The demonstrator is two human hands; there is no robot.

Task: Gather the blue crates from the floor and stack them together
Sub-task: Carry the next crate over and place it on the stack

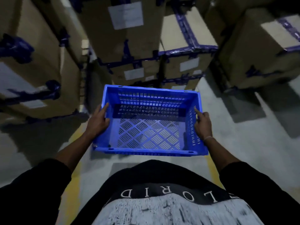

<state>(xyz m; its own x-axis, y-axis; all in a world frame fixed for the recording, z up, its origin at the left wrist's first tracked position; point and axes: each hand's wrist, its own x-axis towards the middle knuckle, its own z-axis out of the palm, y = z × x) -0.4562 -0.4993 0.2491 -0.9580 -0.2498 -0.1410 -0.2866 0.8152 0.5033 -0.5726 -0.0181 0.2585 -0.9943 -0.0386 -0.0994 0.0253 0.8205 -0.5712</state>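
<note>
Two bare hands hold one blue crate (150, 120) off the floor, out in front of the person's body and roughly level, its open top toward the camera. The left hand (97, 121) clasps the crate's left side wall, thumb hooked over the rim to the inside, the other fingers hidden behind the wall. The right hand (203, 125) grips the right side wall — its forefinger lies along the top of the rim, pointing away from the body, and the rest wrap the outside of the slotted wall. A thin band sits on the right wrist.

The crate is empty; its base is a grid of diagonal slots and its far wall has rows of upright slots, through which the grey floor (243, 143) shows. A yellow line (76, 176) runs along the floor under the left forearm. Beyond the crate's far edge stand stacks of cardboard boxes (129, 38), bound with dark blue tape and bearing white labels — more of them rise at the left and right edges of the view. The black shirt (162, 184) at the bottom carries pale lettering.
</note>
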